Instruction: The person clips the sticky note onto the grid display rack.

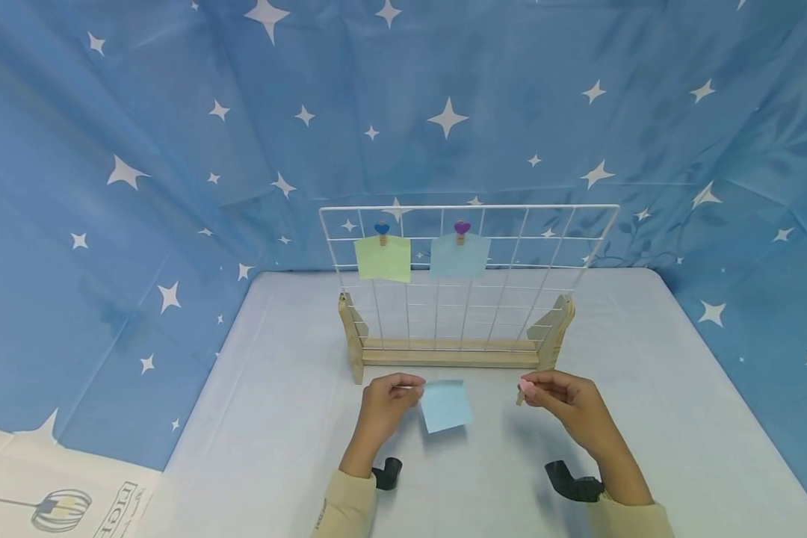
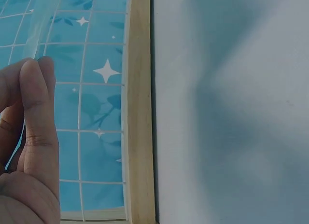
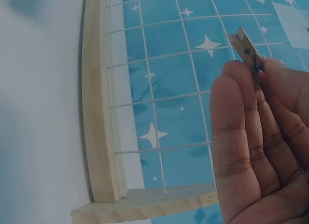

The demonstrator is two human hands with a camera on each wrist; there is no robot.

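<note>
My left hand (image 1: 388,403) pinches the upper left corner of a blue sticky note (image 1: 447,406), which hangs over the white table in front of the rack. Seen from the left wrist, the note (image 2: 41,26) is a thin pale sheet at the fingertips. My right hand (image 1: 568,403) pinches a small wooden clothespin (image 1: 520,396) with a pink heart on it. The clothespin (image 3: 247,49) points away from the fingers in the right wrist view. Ahead stands a white wire grid rack (image 1: 504,299), where clothespins hold a green note (image 1: 383,258) and a blue note (image 1: 471,258).
The rack's wooden base (image 1: 450,359) and its two wooden side supports stand on the white table (image 1: 276,388), just beyond both hands. A blue cloth (image 1: 403,97) with white stars hangs behind and at the sides. Printed paper or cloth (image 1: 60,486) lies at the lower left.
</note>
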